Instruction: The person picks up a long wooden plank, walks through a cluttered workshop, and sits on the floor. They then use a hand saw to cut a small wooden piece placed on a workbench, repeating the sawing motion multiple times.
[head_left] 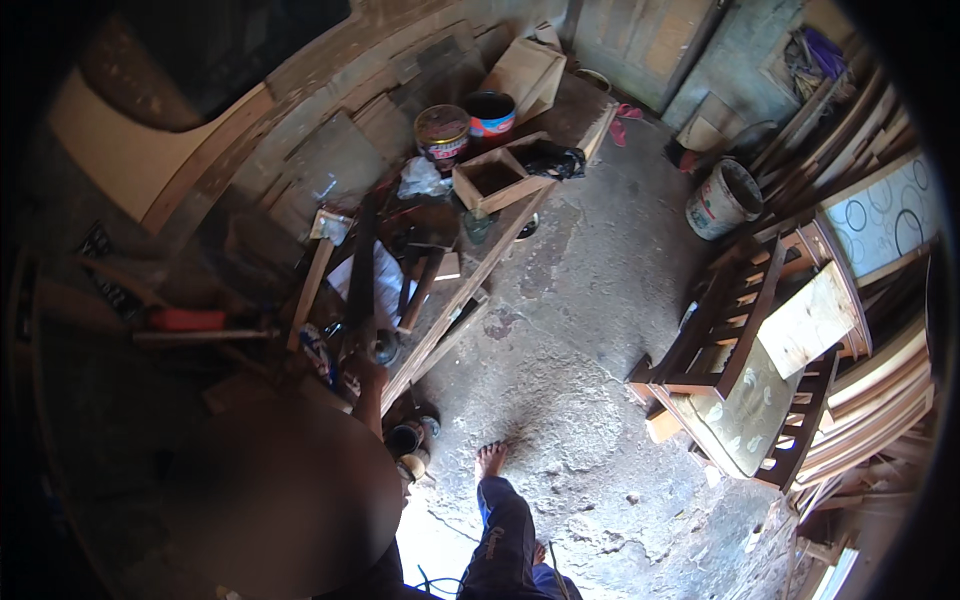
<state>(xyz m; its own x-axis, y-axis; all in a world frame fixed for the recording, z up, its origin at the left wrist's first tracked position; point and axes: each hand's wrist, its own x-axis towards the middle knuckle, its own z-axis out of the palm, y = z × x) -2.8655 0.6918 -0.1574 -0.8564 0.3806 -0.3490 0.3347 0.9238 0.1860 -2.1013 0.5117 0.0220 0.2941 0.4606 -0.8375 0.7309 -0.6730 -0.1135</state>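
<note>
My left hand (368, 378) reaches over the edge of a cluttered low workbench (455, 312). Its fingers look curled, but shade and a large blurred patch over the forearm hide what they grip. Just beyond the hand lies a long dark blade-like piece (362, 270), shaped like a handsaw, its lower end close to my fingers. A small round dark object (382, 347) sits right beside the hand. White paper (345, 275) and short wood pieces (423, 290) lie around the blade. My right hand does not show.
An open wooden box (490, 182), a tin (442, 132) and a red-blue bucket (490, 115) stand farther along the bench. A white bucket (724, 200) stands on the rough floor. At right are a wooden chair frame (740, 345) and stacked curved boards (865, 405). My bare foot (490, 458) is beside the bench.
</note>
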